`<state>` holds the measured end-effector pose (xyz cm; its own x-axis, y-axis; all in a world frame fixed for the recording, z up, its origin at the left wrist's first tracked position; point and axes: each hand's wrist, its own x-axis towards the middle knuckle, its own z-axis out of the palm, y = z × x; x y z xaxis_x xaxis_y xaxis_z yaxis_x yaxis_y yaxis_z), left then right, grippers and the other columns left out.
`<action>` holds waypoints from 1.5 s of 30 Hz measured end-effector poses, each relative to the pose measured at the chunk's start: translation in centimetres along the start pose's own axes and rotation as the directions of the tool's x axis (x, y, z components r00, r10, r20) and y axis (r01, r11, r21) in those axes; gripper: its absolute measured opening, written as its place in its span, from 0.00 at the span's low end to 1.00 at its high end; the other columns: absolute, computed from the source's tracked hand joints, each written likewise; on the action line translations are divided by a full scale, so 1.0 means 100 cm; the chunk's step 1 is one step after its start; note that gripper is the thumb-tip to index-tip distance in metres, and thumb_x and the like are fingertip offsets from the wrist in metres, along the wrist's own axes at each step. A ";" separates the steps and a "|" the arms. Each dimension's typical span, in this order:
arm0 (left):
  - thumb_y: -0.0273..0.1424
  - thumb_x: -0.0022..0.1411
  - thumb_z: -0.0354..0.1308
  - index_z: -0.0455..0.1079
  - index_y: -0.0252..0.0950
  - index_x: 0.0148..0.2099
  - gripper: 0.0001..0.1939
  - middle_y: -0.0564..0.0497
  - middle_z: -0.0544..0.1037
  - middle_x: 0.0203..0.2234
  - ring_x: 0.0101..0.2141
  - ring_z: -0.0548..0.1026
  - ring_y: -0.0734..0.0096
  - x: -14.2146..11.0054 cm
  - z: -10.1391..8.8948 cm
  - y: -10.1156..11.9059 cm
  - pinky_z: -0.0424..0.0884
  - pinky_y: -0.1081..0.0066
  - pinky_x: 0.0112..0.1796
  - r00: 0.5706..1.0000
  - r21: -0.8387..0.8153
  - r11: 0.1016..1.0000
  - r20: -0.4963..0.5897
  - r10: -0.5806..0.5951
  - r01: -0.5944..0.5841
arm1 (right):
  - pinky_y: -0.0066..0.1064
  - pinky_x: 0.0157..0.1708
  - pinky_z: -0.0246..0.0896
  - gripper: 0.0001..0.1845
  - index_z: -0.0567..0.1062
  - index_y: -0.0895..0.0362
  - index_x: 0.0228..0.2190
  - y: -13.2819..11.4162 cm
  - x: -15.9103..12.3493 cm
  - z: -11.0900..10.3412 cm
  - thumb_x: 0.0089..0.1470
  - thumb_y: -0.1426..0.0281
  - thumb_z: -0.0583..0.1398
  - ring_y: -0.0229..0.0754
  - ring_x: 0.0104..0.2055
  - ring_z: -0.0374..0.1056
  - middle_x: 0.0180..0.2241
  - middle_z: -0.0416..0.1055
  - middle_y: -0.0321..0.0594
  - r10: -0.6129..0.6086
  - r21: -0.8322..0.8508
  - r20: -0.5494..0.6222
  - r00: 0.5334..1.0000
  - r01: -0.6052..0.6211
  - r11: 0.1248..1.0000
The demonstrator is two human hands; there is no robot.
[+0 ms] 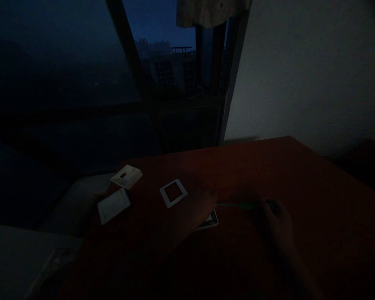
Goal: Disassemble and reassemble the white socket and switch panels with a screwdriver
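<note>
Head view: left grip, closure I cannot tell, mostly hides white-edged flat panel beneath; right grip clasps green-handled screwdriver.

Green is shown on the tool handle, grey on its shaft. The partly hidden piece is edged in off-white around dark green. The square frame is tinted pale grey, the box cream; the surface is coloured reddish brown.
</note>
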<state>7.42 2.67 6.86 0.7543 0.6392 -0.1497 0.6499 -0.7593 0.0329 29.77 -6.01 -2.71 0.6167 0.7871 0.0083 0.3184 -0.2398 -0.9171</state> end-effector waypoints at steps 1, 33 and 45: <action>0.29 0.66 0.53 0.70 0.31 0.41 0.07 0.42 0.78 0.33 0.33 0.79 0.57 0.001 0.001 0.000 0.74 0.65 0.29 1.000 0.001 1.000 0.005 -0.009 0.009 | 0.32 0.32 0.62 0.20 0.73 0.57 0.34 0.000 0.000 0.000 0.54 0.53 0.56 0.46 0.34 0.68 0.30 0.73 0.40 -0.006 -0.008 0.002 1.000 0.006 1.000; 0.35 0.66 0.55 0.66 0.35 0.53 0.15 0.45 0.71 0.49 0.44 0.73 0.62 -0.174 0.040 -0.046 0.73 0.58 0.43 0.656 -0.425 0.650 -0.156 -0.738 0.630 | 0.34 0.33 0.61 0.21 0.73 0.57 0.36 -0.009 -0.001 -0.006 0.53 0.52 0.55 0.47 0.35 0.68 0.33 0.73 0.41 0.016 -0.096 0.013 1.000 -0.014 0.995; 0.35 0.66 0.55 0.66 0.36 0.53 0.15 0.45 0.71 0.49 0.44 0.73 0.63 -0.148 0.043 -0.067 0.72 0.59 0.43 0.705 -0.400 0.696 -0.153 -0.692 0.596 | 0.34 0.32 0.62 0.21 0.73 0.57 0.35 -0.006 0.000 -0.009 0.53 0.52 0.56 0.48 0.35 0.68 0.32 0.73 0.41 0.016 -0.103 0.028 0.999 -0.013 0.995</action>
<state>-8.47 -2.20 4.59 0.0965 0.9951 0.0227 0.9394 -0.0986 0.3284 30.27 -6.40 -1.81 0.6012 0.7989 -0.0173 0.3831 -0.3071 -0.8712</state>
